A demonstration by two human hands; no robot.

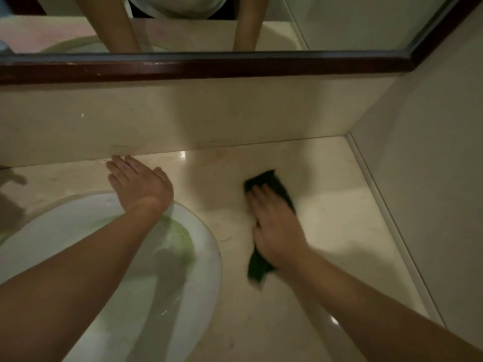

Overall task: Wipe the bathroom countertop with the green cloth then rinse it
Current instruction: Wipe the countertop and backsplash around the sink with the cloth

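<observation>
The dark green cloth (274, 182) lies flat on the beige countertop (326, 218), right of the sink. My right hand (275, 226) presses on top of it with straight fingers; cloth shows beyond the fingertips and again below the palm. The cloth is blurred with motion. My left hand (138, 182) rests flat on the countertop behind the sink's rim, fingers straight, tips near the back wall, holding nothing.
A white oval sink (206, 270) fills the lower left, with a greenish smear on its inner wall. A backsplash (209, 118) and a dark-framed mirror (209, 66) rise behind. A side wall (431, 178) bounds the countertop on the right.
</observation>
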